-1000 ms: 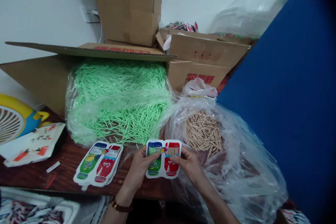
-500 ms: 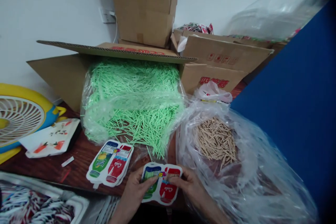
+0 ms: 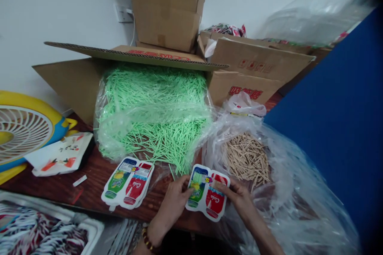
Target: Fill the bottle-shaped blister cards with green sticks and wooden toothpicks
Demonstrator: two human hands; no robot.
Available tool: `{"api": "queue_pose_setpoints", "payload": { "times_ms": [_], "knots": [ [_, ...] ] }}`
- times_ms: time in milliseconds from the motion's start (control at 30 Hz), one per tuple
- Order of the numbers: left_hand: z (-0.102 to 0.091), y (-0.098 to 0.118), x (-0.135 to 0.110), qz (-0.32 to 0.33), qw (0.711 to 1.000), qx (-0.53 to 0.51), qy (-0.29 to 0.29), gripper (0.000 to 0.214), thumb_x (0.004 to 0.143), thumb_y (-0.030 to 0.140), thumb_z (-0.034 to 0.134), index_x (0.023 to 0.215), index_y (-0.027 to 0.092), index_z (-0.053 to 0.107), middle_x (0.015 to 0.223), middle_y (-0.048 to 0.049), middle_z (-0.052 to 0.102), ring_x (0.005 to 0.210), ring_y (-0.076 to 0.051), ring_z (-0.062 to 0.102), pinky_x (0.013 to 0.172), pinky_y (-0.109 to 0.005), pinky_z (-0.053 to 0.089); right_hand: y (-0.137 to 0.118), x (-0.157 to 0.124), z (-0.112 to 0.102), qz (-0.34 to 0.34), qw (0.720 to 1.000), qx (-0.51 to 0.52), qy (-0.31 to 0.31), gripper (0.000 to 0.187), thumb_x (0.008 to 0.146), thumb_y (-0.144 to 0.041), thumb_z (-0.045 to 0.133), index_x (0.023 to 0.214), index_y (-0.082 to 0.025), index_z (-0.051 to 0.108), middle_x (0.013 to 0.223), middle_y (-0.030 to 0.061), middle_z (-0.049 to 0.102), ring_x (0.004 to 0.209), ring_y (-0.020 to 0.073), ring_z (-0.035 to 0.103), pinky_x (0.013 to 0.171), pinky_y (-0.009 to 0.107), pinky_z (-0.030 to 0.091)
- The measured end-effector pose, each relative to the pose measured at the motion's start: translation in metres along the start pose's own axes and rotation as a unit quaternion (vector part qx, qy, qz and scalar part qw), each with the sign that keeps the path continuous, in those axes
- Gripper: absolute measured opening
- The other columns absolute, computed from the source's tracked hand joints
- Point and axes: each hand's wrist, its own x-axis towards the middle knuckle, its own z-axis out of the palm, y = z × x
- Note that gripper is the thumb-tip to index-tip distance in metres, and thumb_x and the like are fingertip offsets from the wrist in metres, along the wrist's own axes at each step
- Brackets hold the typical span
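Observation:
Between my two hands is a twin bottle-shaped candy packet (image 3: 216,204), one half green, the other red and marked Cola. My left hand (image 3: 176,201) pinches its left edge, thumb on the front. On the opposite side, my right hand (image 3: 241,197) grips the red half between thumb and fingers. Pale green sticks appear in the green half's upper part. A small stack of matching packets (image 3: 128,183) lies on the table to the left. Behind are many loose green sticks (image 3: 167,139) in clear plastic. Brown sticks (image 3: 247,157) are heaped in a plastic bag right of the held packet.
An open cardboard box (image 3: 68,87) surrounds the green sticks. Yellow fan (image 3: 56,115) and a printed pouch (image 3: 64,155) stand at left. A white foam box (image 3: 95,229) of packets sits lower left. Clear plastic (image 3: 299,191) spreads rightward beside a blue panel (image 3: 314,119).
Both hands have carried the packet to the right and slightly up, tilting it. A beaded bracelet on my left wrist has come into view. The view has shifted slightly.

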Motion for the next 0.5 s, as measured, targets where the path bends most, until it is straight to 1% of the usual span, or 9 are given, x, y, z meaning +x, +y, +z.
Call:
{"api": "queue_pose_setpoints", "payload": {
  "times_ms": [133,267,333,433,500],
  "knots": [
    [0.005,0.003,-0.010,0.024,0.995,0.090,0.045,0.031,0.082,0.018,0.053,0.111,0.020,0.063,0.105,-0.0070,0.071,0.095,-0.021,0.065,0.086,-0.032,0.050,0.014,-0.003,-0.013,0.012,0.998,-0.048,0.040,0.034,0.065,-0.046,0.075,0.083,-0.018,0.070,0.059,-0.0006,0.065,0.050,0.0153,0.056,0.043,0.023,0.041],
    [0.003,0.001,-0.021,0.044,0.984,0.155,0.077,0.029,0.084,0.017,0.051,0.110,0.022,0.063,0.104,-0.0049,0.071,0.096,-0.020,0.066,0.090,-0.033,0.049,0.026,0.002,-0.025,0.043,0.988,-0.144,0.033,0.035,0.070,-0.050,0.069,0.080,-0.017,0.068,0.059,0.0004,0.066,0.047,0.0145,0.054,0.040,0.022,0.036],
    [0.001,-0.005,-0.024,0.055,0.980,0.173,0.083,0.028,0.084,0.018,0.051,0.109,0.023,0.064,0.105,-0.0048,0.071,0.098,-0.020,0.066,0.090,-0.033,0.051,0.026,0.002,-0.023,0.027,0.986,-0.161,0.032,0.034,0.072,-0.050,0.068,0.078,-0.017,0.066,0.060,0.0004,0.066,0.049,0.0150,0.054,0.042,0.023,0.038],
    [0.001,-0.019,-0.023,0.076,0.974,0.198,0.082,0.029,0.084,0.024,0.053,0.112,0.023,0.063,0.113,-0.0068,0.069,0.105,-0.023,0.064,0.093,-0.037,0.051,0.018,-0.006,-0.014,-0.036,0.990,-0.129,0.034,0.031,0.073,-0.049,0.067,0.073,-0.018,0.063,0.063,-0.0006,0.064,0.057,0.0166,0.058,0.052,0.026,0.044],
    [0.002,-0.030,-0.020,0.076,0.971,0.213,0.081,0.030,0.085,0.030,0.052,0.111,0.023,0.063,0.115,-0.0074,0.069,0.105,-0.025,0.065,0.094,-0.041,0.051,0.010,-0.013,-0.011,-0.072,0.993,-0.093,0.026,0.027,0.077,-0.047,0.065,0.079,-0.019,0.063,0.070,-0.0008,0.066,0.064,0.0173,0.060,0.058,0.027,0.047]
  ]
}}
